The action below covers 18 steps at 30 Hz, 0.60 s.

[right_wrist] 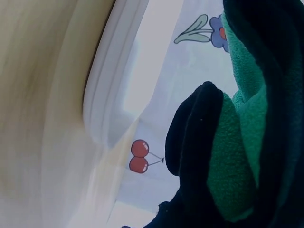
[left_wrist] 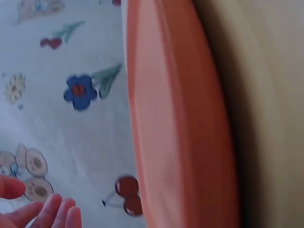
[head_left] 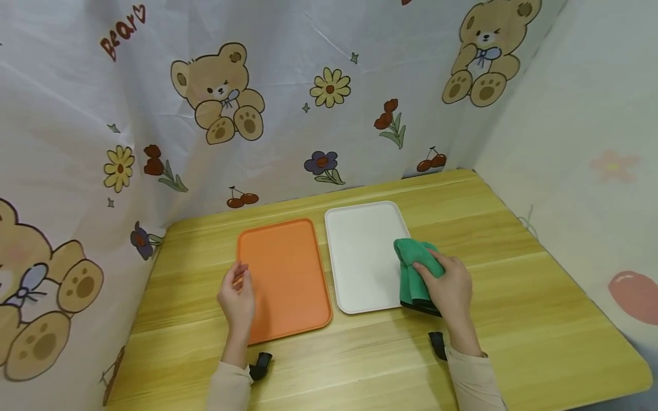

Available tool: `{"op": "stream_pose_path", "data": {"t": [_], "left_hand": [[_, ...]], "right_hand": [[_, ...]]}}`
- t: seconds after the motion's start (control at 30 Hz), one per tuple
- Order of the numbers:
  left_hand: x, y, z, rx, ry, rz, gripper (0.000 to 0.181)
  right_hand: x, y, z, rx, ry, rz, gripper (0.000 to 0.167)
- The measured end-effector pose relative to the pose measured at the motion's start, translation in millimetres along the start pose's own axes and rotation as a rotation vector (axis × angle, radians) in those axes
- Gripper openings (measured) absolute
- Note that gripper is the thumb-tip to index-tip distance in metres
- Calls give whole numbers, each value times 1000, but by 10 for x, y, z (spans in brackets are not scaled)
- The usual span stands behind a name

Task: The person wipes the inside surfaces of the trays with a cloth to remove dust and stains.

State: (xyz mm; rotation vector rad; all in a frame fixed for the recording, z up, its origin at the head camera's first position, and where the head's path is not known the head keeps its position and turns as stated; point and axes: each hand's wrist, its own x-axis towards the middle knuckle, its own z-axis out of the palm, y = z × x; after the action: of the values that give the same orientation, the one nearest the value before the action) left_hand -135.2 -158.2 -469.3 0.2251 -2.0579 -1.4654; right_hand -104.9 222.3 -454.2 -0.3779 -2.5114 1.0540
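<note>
My right hand (head_left: pixel 452 288) grips a folded green cloth (head_left: pixel 417 273) with a dark edge, held over the right side of the white tray (head_left: pixel 362 257). In the right wrist view the cloth (right_wrist: pixel 232 175) fills the right side, its black edging near the camera, and hides the hand. Over the left edge of the orange tray (head_left: pixel 285 279) is my left hand (head_left: pixel 238 297), fingers loosely bent and holding nothing. Its fingertips (left_wrist: pixel 54 211) show at the lower left of the left wrist view, beside the orange tray (left_wrist: pixel 156 118).
Both trays lie side by side on a wooden table (head_left: pixel 534 319). Behind it hangs a white curtain (head_left: pixel 288 68) printed with bears and flowers. Black devices are at both wrists, one (head_left: pixel 261 366) on the left and one (head_left: pixel 437 345) on the right.
</note>
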Motion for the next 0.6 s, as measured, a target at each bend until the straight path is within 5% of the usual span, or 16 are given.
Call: {"op": "stream_pose_path", "data": {"t": [0.23,0.6], "left_hand": [[64,-258,-274,143,47,-40,30],[118,-638,-326,305,13,-28,27]], "right_hand": [[77,-86,121,1,-23,-41,52],[161,-242,267,-30,-66,-51,56]]}}
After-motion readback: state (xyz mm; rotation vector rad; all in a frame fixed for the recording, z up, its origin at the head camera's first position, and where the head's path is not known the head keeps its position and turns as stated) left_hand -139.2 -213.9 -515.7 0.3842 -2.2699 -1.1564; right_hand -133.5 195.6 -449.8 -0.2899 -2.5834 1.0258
